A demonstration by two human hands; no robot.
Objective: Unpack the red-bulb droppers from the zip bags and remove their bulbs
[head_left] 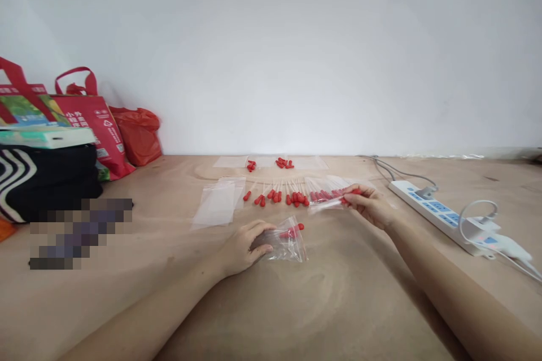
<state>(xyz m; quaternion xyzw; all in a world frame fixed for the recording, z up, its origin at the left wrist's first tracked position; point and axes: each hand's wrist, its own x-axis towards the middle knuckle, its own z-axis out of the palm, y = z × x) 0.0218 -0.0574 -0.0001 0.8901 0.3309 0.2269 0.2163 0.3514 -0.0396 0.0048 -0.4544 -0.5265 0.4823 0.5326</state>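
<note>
My left hand (245, 247) is closed on the mouth of a small clear plastic bag (290, 245) lying on the wooden table (296, 304); a red-bulbed dropper shows inside the bag. My right hand (369, 206) is closed on a clear dropper with a red bulb (334, 202), at the right end of a row of red-bulbed droppers (283, 197). A stack of empty clear bags (218, 206) lies left of the row.
More red bulbs (284, 163) and flat clear bags lie farther back near the white wall. A white power strip (440, 215) with a plugged charger and cables runs along the right. Red shopping bags (99, 124), a box and a black-and-white bag (46, 180) stand at the left.
</note>
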